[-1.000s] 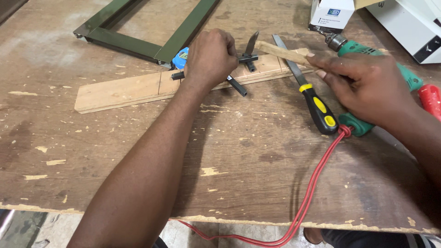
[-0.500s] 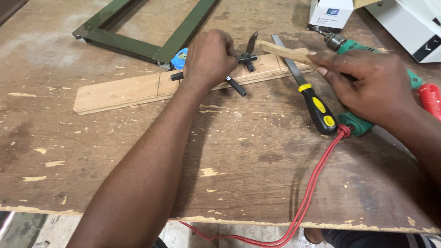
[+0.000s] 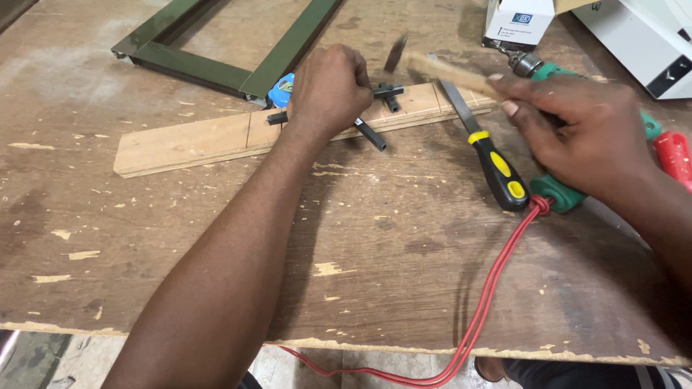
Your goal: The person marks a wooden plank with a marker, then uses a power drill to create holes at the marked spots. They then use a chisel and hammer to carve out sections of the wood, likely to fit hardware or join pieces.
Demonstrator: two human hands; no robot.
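- The left hand (image 3: pixel 330 88) is closed in a fist on a black metal fitting (image 3: pixel 371 133) that lies across a long wooden strip (image 3: pixel 187 140); black stubs stick out on either side of the fist.
- The right hand (image 3: pixel 577 133) grips a wooden handle (image 3: pixel 450 72), raised and tilted toward the fitting; its dark head (image 3: pixel 394 52) is blurred, so its shape is hard to make out.
- Under the right hand lies a chisel with a yellow-and-black handle (image 3: pixel 497 169), its blade touching the strip's right end.
- A green power drill (image 3: pixel 559 191) is mostly hidden by the right hand; only its chuck and rear end show. Its red cord (image 3: pixel 497 288) runs off the near edge of the bench (image 3: pixel 180 259).
- A red handle (image 3: pixel 676 155) is cut off at the right.
- A small white box with a blue label (image 3: pixel 519 21) stands at the far edge, beside a white casing (image 3: pixel 641 36) only partly in view.
- A blue object (image 3: pixel 282 88) peeks out behind the left hand, next to a green metal frame (image 3: pixel 216 65).
- The bench is worn, chipped plywood, scattered with wood flakes.
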